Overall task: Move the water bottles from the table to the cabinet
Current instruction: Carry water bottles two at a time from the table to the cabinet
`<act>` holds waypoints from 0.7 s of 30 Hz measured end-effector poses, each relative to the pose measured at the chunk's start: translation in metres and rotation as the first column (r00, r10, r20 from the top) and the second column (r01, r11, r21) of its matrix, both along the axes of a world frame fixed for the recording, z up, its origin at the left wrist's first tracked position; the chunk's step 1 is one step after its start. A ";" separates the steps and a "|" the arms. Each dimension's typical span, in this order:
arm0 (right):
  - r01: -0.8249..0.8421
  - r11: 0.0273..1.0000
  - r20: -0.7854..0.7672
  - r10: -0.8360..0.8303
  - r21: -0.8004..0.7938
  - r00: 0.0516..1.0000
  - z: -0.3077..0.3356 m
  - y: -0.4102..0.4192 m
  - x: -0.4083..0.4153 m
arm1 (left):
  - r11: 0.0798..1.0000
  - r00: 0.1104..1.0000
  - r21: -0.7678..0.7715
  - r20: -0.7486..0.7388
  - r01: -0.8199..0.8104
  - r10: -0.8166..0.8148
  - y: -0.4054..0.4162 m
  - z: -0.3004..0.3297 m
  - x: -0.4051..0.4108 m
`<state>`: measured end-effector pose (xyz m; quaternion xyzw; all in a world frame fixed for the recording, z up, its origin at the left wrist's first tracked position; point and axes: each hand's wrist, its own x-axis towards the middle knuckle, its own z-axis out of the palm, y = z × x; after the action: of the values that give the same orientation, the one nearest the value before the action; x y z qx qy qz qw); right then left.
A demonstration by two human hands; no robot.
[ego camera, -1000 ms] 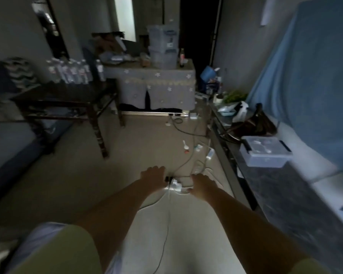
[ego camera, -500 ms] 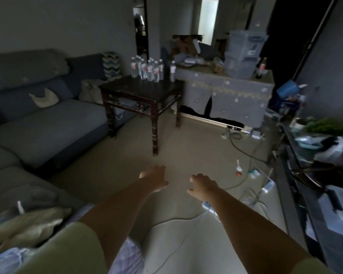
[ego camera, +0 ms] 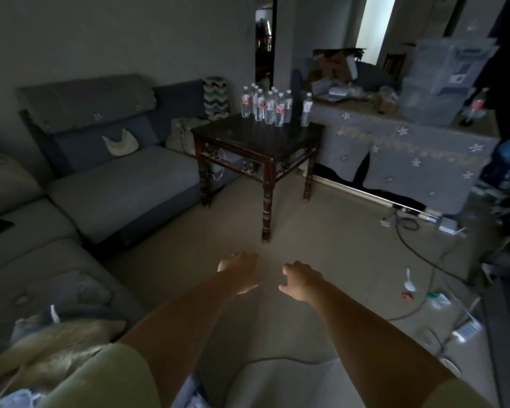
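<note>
The water bottles (ego camera: 267, 108) are seen standing upright, long axes vertical and caps up, on the dark wooden table (ego camera: 248, 141). Most are clustered tightly at the far corner of the tabletop, and a single bottle (ego camera: 306, 110) is set apart along the far right edge, close to the cloth-covered cabinet (ego camera: 407, 160). The rest of the tabletop is bare.

Both arms are stretched forward over the floor, well short of the table. The left hand (ego camera: 238, 270) is held with fingers loosely curled and nothing in it. The right hand (ego camera: 299, 279) is likewise half curled, thumb apart from the fingers, and nothing is gripped. The two hands are near one another but apart.

A grey sofa (ego camera: 124, 184) is placed along the left side, its end seat just beside the table's left edge, and a pale bag (ego camera: 183, 136) is wedged between them. The cabinet top is crowded with clear plastic boxes (ego camera: 445, 83), a red-labelled bottle (ego camera: 474, 108) and loose clutter. Cables (ego camera: 418, 251) and a power strip (ego camera: 467, 329) are strewn over the floor on the right. Open floor lies between the hands and the table's nearest leg (ego camera: 267, 213).
</note>
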<state>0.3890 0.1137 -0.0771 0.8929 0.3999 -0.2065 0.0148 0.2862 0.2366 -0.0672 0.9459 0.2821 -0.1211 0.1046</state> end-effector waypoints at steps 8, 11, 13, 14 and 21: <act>0.001 1.000 0.004 -0.001 0.006 1.000 -0.003 0.088 0.055 | 0.998 0.998 0.013 -0.041 -0.054 0.054 0.109 -0.002 0.043; 0.011 1.000 0.006 -0.011 -0.007 1.000 -0.001 0.111 0.073 | 0.998 0.997 0.009 -0.044 -0.066 0.066 0.138 -0.002 0.061; 0.006 1.000 0.016 -0.006 -0.023 1.000 -0.002 0.127 0.087 | 0.998 0.997 0.008 -0.046 -0.062 0.062 0.154 -0.004 0.074; 0.003 1.000 0.024 -0.002 -0.027 1.000 -0.001 0.135 0.094 | 0.998 0.998 0.007 -0.042 -0.056 0.056 0.161 -0.003 0.081; -0.067 0.998 0.034 0.067 -0.013 0.997 -0.002 0.218 0.158 | 0.996 0.996 0.000 -0.005 -0.091 0.091 0.233 -0.004 0.139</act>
<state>0.5470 0.3318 -0.0788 0.8823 0.4281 -0.1929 0.0336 0.4255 0.4692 -0.0708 0.9319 0.3250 -0.1185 0.1094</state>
